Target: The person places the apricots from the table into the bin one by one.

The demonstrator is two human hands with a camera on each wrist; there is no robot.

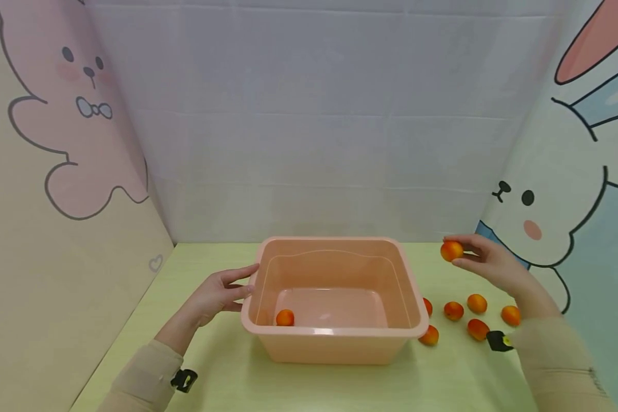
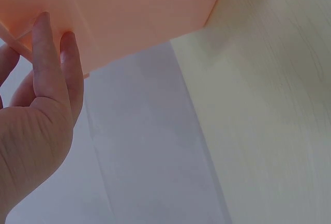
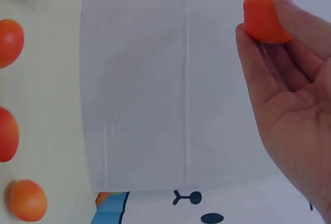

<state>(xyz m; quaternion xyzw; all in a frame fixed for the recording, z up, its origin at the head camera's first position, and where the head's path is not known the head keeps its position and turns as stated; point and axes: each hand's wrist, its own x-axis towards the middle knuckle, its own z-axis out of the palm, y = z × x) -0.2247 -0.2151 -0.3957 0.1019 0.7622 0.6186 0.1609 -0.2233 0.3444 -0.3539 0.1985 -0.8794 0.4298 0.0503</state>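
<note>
A pink plastic basin (image 1: pixel 335 346) stands on the table, with one small orange-red fruit (image 1: pixel 285 318) lying in its near left corner. My left hand (image 1: pixel 218 297) holds the basin's left rim; in the left wrist view its fingers (image 2: pixel 47 63) reach up under the rim against the outer wall. Out to the right, my right hand (image 1: pixel 486 263) pinches another round orange-red fruit (image 1: pixel 451 251) between thumb and fingertips, raised above the table. The right wrist view shows this held fruit (image 3: pixel 266 19) with the thumb across one side.
Several more orange-red fruits (image 1: pixel 453 311) lie scattered on the table right of the basin, two of them close by its right side. A pale wall sheet (image 1: pixel 314 143) rises behind, and panels with cartoon animals (image 1: pixel 546 229) flank the table (image 1: pixel 211 355).
</note>
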